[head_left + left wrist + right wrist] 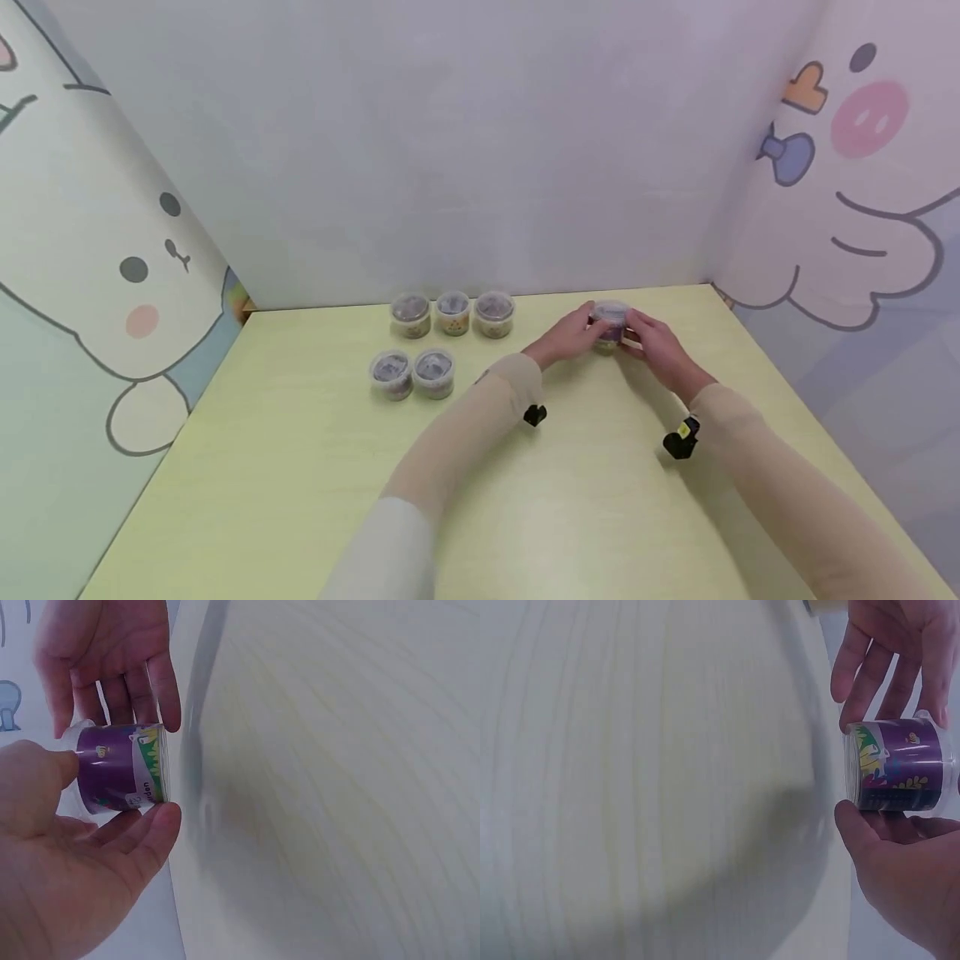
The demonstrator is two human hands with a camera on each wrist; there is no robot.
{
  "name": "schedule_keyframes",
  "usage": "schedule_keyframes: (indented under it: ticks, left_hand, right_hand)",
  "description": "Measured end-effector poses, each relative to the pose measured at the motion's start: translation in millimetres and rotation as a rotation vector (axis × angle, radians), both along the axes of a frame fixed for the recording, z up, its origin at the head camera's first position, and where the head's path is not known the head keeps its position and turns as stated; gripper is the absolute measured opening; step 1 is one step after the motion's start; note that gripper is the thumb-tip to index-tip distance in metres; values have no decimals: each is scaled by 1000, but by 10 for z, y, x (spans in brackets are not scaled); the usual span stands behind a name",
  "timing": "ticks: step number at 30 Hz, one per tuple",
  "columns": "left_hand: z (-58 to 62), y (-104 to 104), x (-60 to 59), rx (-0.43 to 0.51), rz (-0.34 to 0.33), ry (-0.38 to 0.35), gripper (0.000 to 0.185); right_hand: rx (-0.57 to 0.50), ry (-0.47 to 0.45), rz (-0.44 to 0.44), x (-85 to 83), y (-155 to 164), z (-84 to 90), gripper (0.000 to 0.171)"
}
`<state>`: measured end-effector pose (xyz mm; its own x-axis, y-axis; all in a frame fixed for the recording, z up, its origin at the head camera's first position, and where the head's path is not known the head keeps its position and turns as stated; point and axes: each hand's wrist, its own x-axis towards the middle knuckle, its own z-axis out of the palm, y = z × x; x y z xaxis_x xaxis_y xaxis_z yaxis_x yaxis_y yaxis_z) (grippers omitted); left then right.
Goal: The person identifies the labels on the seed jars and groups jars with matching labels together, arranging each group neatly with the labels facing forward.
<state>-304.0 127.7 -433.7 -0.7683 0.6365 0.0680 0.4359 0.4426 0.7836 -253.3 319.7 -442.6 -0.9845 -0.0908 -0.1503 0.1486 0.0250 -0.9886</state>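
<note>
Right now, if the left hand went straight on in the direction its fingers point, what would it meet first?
The left hand already touches the small purple cup, so that comes first. Beyond the cup the right hand holds the other side. Depth is hard to judge, but nothing else seems to lie between them.

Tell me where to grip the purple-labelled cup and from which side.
Grip the purple-labelled cup on its round side wall, from opposite sides, as the left hand and right hand do now. It stands upright on the table, and its lid rim juts out, likely a stop against slipping.
</note>
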Motion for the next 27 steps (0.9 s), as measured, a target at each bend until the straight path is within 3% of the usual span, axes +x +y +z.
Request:
schedule_keyframes:
  ticks: [9, 18, 27]
  left_hand:
    - [194, -462, 63, 78, 42, -21, 65]
    - [398, -890, 239, 223, 119, -160, 71]
    - [546, -1349, 445, 241, 138, -186, 65]
  right_hand:
    - [30, 74, 102, -20, -321, 190, 75]
    - [31, 92, 171, 78, -709, 458, 76]
    - [-40, 65, 251, 148, -1059, 559, 75]
